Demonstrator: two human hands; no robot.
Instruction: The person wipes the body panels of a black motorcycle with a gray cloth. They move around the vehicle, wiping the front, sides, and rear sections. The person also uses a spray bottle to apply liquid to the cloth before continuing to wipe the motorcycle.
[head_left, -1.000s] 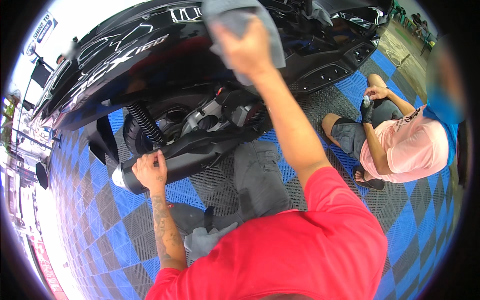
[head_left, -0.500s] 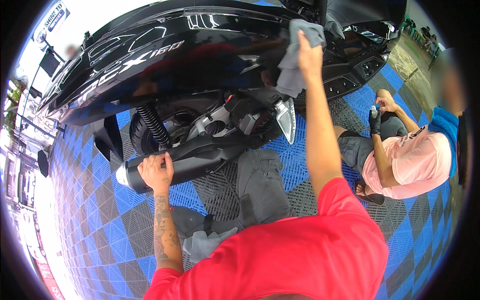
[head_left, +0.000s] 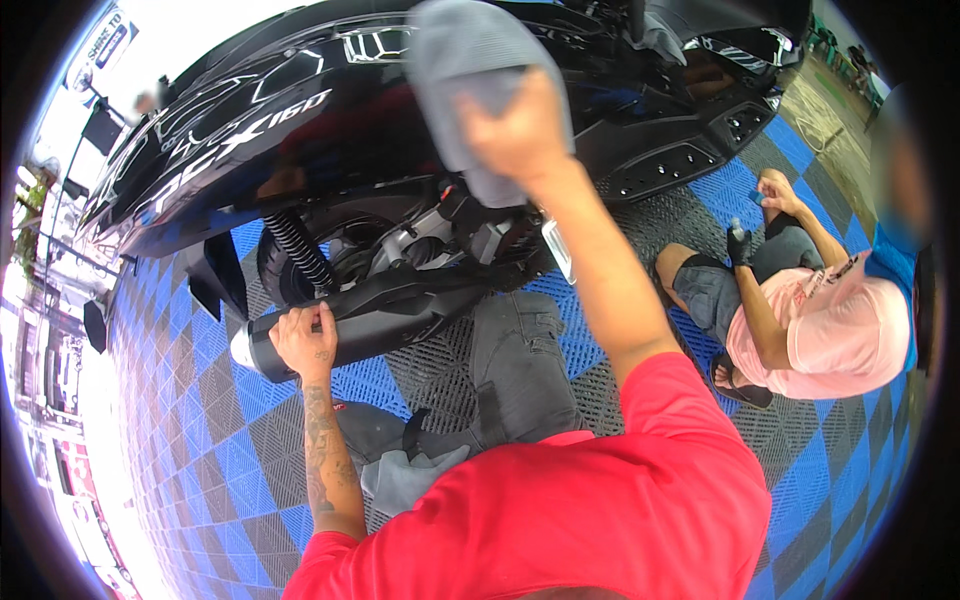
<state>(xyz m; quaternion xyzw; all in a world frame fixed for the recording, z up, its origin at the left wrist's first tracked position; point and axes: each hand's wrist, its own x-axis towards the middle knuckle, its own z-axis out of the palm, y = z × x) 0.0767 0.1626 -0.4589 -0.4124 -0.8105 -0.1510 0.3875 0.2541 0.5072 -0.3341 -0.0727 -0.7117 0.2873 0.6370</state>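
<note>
kept the left hand (head_left: 303, 340) draped palm down on the black muffler (head_left: 400, 312), just beside its silver end cap (head_left: 241, 348), fingers bent over the top without clenching. brought the gray cloth (head_left: 475, 45) back leftward in the right hand (head_left: 520, 130), gripping it, apparently against the middle of the scooter's glossy black side panel (head_left: 365, 135), and so uncovered the stretch near the footboard (head_left: 670, 165); to judge by that, worked the panel in broad sweeps, not at one spot. hid part of the pale footpeg (head_left: 555, 248) behind the right forearm. had, at right, a co-worker's black-gloved hand (head_left: 740, 248) alongside, holding a small clear bottle (head_left: 735, 225), now farther from the bare hand (head_left: 782, 190).

stayed low over ridged, interlocking floor tiles (head_left: 240, 485), blue and dark gray in a diamond check, with a second gray cloth (head_left: 412, 478) crumpled near the dark trousers (head_left: 520, 370). saw white glare and a sign (head_left: 105, 45) at far left; at far right, bare ground (head_left: 815, 115) and small, indistinct figures.
</note>
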